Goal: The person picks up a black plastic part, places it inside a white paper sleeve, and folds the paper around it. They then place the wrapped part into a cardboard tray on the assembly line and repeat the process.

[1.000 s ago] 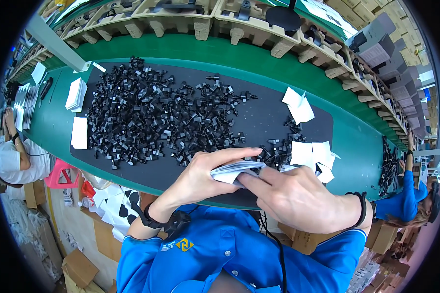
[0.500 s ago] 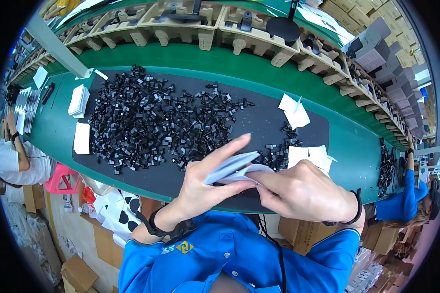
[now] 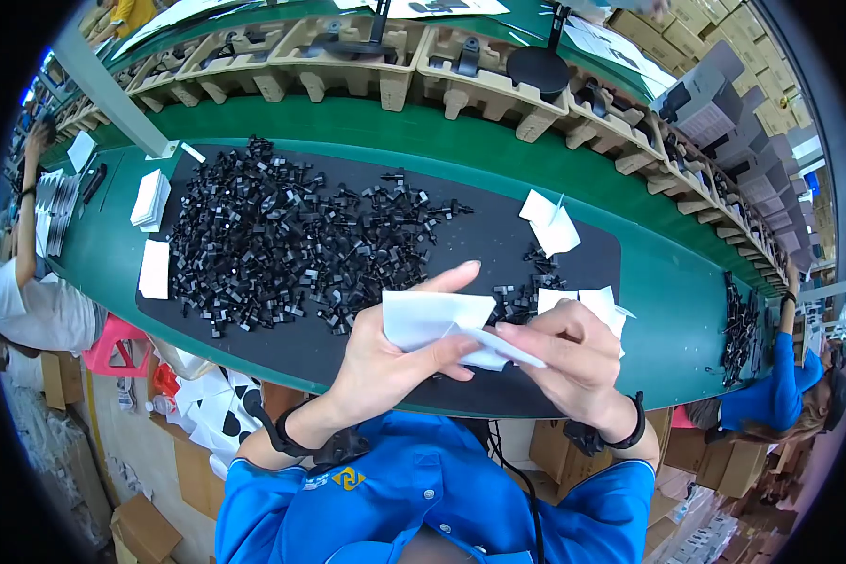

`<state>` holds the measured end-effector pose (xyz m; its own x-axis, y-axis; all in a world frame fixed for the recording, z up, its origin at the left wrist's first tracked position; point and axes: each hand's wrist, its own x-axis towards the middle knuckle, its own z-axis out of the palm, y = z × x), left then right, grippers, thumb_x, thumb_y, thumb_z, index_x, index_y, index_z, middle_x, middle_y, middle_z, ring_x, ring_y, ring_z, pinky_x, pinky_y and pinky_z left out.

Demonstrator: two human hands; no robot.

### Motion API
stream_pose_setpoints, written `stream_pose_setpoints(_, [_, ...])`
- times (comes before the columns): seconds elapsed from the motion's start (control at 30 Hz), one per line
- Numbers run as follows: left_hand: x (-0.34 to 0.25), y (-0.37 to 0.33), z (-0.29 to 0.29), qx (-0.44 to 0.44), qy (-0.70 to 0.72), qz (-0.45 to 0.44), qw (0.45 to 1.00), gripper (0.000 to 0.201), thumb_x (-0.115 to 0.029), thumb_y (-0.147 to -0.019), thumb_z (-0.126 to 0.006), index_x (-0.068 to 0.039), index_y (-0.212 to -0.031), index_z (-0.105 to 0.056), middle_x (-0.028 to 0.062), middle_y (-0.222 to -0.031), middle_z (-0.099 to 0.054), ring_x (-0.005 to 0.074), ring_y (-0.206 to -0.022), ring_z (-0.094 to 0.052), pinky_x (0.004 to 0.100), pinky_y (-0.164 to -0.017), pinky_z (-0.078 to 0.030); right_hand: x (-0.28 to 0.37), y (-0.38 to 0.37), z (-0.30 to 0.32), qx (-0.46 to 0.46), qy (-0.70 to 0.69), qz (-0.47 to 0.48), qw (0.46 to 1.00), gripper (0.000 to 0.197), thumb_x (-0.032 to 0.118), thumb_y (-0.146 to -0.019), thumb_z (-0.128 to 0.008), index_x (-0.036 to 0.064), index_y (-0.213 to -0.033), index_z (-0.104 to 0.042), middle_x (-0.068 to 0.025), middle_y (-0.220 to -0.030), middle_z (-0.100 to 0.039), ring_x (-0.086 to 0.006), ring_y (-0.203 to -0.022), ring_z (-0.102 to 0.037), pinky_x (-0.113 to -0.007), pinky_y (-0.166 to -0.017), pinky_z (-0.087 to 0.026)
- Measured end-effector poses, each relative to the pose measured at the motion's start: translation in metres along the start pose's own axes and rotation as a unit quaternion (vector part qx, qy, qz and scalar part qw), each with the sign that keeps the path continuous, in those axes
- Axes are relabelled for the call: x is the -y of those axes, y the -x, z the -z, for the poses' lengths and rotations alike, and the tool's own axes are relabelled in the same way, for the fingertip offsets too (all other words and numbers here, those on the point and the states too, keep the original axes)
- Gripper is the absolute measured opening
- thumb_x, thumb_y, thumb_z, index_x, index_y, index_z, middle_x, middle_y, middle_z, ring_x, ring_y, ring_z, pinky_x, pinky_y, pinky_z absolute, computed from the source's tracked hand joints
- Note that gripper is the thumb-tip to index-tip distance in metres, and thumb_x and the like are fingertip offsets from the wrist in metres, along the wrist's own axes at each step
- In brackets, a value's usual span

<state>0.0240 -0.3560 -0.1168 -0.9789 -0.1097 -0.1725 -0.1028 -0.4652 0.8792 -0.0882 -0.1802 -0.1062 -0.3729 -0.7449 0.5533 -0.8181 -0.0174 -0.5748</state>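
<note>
Folded white paper sheets stand between my hands, above the front part of the black mat. My left hand is closed on them from the left, thumb in front and index finger raised behind. With thumb and fingers, my right hand pinches a white paper flap at their right side; whether it is a separate sheet I cannot tell. Behind my hands lies a large heap of small black plastic parts. A smaller cluster of black parts is partly hidden by the paper and my right hand.
White papers and more papers lie at the mat's right. A paper stack is at its left. Moulded pulp trays line the far side. A metal post rises back left. Co-workers' arms show at both sides.
My right hand has drawn back and turned, pinching the flap at the paper's right side. The sheets in my left hand have tilted upright and show a broad white face.
</note>
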Motion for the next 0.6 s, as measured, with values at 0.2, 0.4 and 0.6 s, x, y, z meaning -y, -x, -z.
stream_pose_setpoints(0.2, [0.013, -0.017, 0.003, -0.009, 0.079, 0.005, 0.997, 0.054, -0.004, -0.088, -0.053, 0.004, -0.136, -0.03, 0.0207, -0.106, -0.062, 0.0252, -0.093, -0.064, 0.0321, -0.066, -0.059, -0.023, -0.004, 0.009, 0.039, 0.21, 0.235, 0.948, 0.04, 0.008, -0.06, -0.071, 0.0105, -0.1, -0.071, -0.0003, -0.08, -0.056, -0.0098, -0.059, -0.048, -0.02, -0.042, -0.038])
stream_pose_setpoints(0.4, [0.001, -0.014, 0.002, 0.019, 0.028, -0.016, 0.999, 0.065, 0.001, -0.083, -0.06, 0.002, -0.139, -0.026, 0.0206, -0.102, -0.063, 0.0247, -0.089, -0.065, 0.03, -0.064, -0.058, -0.001, -0.002, 0.009, 0.047, 0.291, 0.215, 0.931, 0.039, 0.006, -0.059, -0.069, 0.0111, -0.098, -0.071, 0.0, -0.091, -0.057, -0.0109, -0.065, -0.049, -0.023, -0.048, -0.041])
stream_pose_setpoints(0.6, [-0.008, -0.003, -0.002, -0.042, -0.031, 0.018, 0.998, 0.08, 0.008, -0.074, -0.068, -0.001, -0.141, -0.025, 0.0189, -0.096, -0.065, 0.0211, -0.083, -0.066, 0.0287, -0.065, -0.057, 0.015, -0.018, 0.021, 0.077, -0.123, -0.24, 0.96, 0.025, 0.008, -0.066, -0.073, 0.0078, -0.091, -0.071, -0.0017, -0.088, -0.06, -0.0139, -0.069, -0.056, -0.024, -0.048, -0.043])
